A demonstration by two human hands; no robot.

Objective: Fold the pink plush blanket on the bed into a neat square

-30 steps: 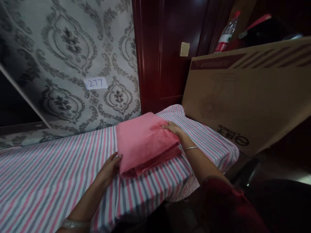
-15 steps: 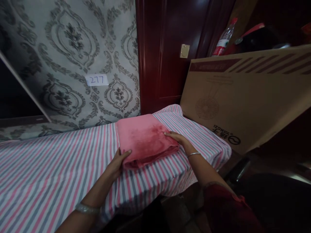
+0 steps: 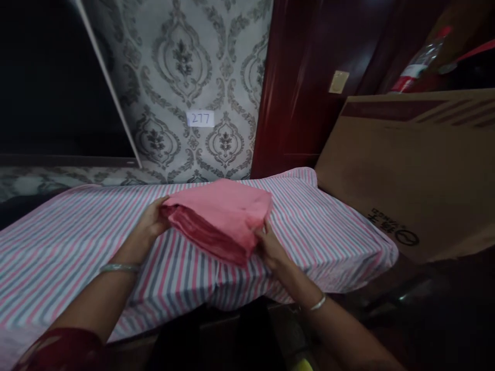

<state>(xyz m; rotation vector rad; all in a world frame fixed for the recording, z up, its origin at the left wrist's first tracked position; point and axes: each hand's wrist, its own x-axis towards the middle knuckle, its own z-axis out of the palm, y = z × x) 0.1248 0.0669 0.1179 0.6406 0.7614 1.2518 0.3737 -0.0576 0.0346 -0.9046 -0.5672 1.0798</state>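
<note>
Right in the middle of the frame, there's the folded pink cloth (image 3: 222, 206), set on the striped sheet (image 3: 344, 232), and both hands are on it! The left hand (image 3: 155, 215) has the left corner, fingers wrapped at the edge and clamped on the fabric. Over on the other side, the right hand (image 3: 269, 246) pinches the near right corner, thumb and fingers closed on the layers. So neither hand is nearer; both are touching, with the cloth lying between them. And look at the line of it: the long axis runs across the picture, dipping toward the lower right, with the loose folded layers facing the bottom of the frame and the smooth top angled upward. Whether the near edge is off the sheet, I can't tell.

Containers, then: a big cardboard box (image 3: 386, 159) fills the right side, contents hidden. Above its top edge, upper right, a red-capped bottle (image 3: 421, 62) leans; too blurred to say what's inside.
</note>
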